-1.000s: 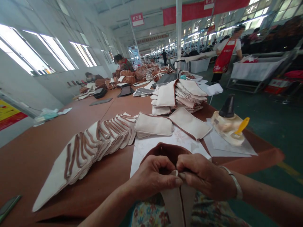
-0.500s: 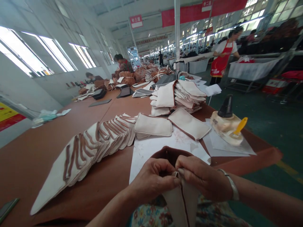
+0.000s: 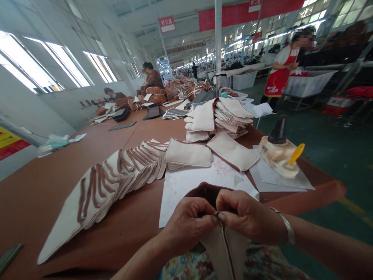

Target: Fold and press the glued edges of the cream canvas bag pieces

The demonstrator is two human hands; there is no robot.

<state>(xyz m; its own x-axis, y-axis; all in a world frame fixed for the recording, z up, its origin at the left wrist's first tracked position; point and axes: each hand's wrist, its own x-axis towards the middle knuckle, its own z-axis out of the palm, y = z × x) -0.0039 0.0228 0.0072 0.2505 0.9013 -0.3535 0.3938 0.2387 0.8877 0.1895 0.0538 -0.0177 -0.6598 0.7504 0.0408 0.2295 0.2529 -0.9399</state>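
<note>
My left hand (image 3: 189, 225) and my right hand (image 3: 246, 216) pinch together at the near table edge, both closed on a cream fabric piece with a brown seam (image 3: 225, 249). The piece hangs down over my lap, and its brown inner side (image 3: 205, 192) curls up behind my fingers. Under it lies a white paper sheet (image 3: 186, 186). A silver bracelet (image 3: 285, 229) circles my right wrist.
A fanned row of cream pieces with brown trim (image 3: 110, 179) lies to the left on the brown table (image 3: 52, 182). Two flat cream pieces (image 3: 189, 153) and a stack (image 3: 221, 116) sit beyond. A glue pot with a yellow-handled brush (image 3: 279, 153) stands right. A person in a red apron (image 3: 281, 74) stands by a cart.
My fingertips have worked slightly along the seam, staying pinched together. The person in the red apron has stepped to the right.
</note>
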